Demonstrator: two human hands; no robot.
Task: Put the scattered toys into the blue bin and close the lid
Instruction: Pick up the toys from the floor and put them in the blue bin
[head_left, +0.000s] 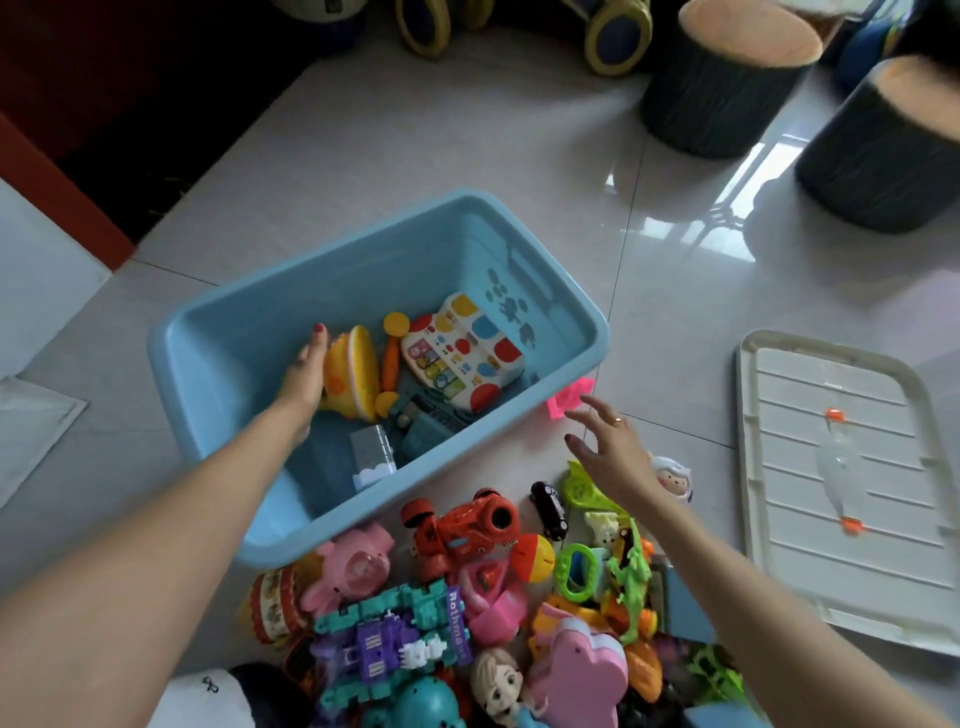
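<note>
The blue bin (550, 291) stands open on the floor with several toys inside. My left hand (306, 374) reaches into it and rests against a yellow round toy (356, 371), beside a white button-board toy (462, 353); whether it grips the yellow toy is unclear. My right hand (610, 447) hovers with fingers spread just outside the bin's right corner, close to a small pink toy (569, 397). A pile of scattered toys lies in front of the bin, among them a red car (467, 525), a pink toy (358, 569) and a doll (501, 680). The white lid (841, 483) lies flat on the right.
Two dark cylindrical stools (727, 78) stand at the back right. Round yellow-rimmed toys (618, 36) sit at the top edge. A dark cabinet with a red edge (78, 130) is at the left. The floor is glossy grey tile.
</note>
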